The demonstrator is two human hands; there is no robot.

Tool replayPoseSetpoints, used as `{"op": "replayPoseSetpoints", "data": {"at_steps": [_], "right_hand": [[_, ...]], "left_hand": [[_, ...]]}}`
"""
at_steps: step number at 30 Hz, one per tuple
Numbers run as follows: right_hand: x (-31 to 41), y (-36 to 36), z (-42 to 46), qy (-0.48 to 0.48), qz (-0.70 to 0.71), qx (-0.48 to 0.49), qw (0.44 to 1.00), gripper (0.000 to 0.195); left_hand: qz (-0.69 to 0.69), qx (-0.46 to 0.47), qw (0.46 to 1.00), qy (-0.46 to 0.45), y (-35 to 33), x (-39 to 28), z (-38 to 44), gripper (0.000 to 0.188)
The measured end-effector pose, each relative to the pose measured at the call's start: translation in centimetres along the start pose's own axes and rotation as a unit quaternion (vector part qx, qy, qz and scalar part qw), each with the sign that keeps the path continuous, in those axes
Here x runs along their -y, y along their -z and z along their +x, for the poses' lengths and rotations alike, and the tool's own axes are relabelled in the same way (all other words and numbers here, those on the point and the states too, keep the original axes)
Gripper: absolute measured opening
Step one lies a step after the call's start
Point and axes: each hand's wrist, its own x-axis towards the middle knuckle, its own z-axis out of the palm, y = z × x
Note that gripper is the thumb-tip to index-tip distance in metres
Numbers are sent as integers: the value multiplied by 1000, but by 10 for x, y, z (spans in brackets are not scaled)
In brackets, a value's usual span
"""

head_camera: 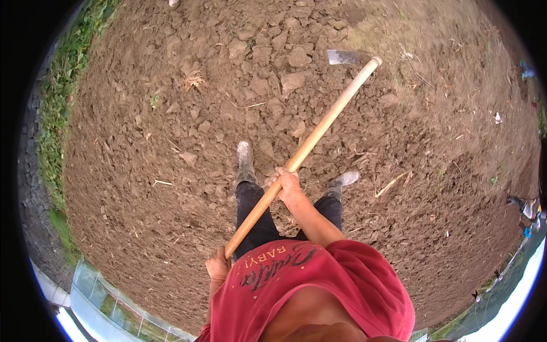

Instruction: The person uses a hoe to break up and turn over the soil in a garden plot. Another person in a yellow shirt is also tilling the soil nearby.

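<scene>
A hoe with a long wooden handle [327, 124] slants across the view from lower left to upper right. Gripping the butt end of the handle is my left hand [218, 263], close to my waist. Farther up, my right hand [288, 184] is wrapped around the middle of the shaft, above the gap between my legs. The hoe's metal blade [347, 57] points left from the far end of the handle, over broken soil [295, 81]. Whether its edge touches the ground cannot be told.
My muddy boots [244, 156] stand apart on the clods. A dry plant stub [193, 80] and straw [391, 184] lie about. Green plants [57, 128] edge the field at left, beside paving. Netting-like sheeting [107, 299] stands at lower left. Scattered objects [529, 209] lie far right.
</scene>
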Motion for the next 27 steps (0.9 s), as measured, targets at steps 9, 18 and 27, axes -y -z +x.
{"op": "replayPoseSetpoints", "data": {"at_steps": [9, 18, 27], "right_hand": [[213, -33, -37, 268, -34, 11, 963, 12], [44, 15, 42, 3, -15, -19, 1000, 14], [-65, 54, 20, -137, 70, -7, 988, 15]], "left_hand": [[-205, -6, 965, -163, 42, -126, 91, 24], [-105, 156, 982, 17, 68, -40, -22, 31], [52, 102, 993, 35, 47, 59, -91, 26]]}}
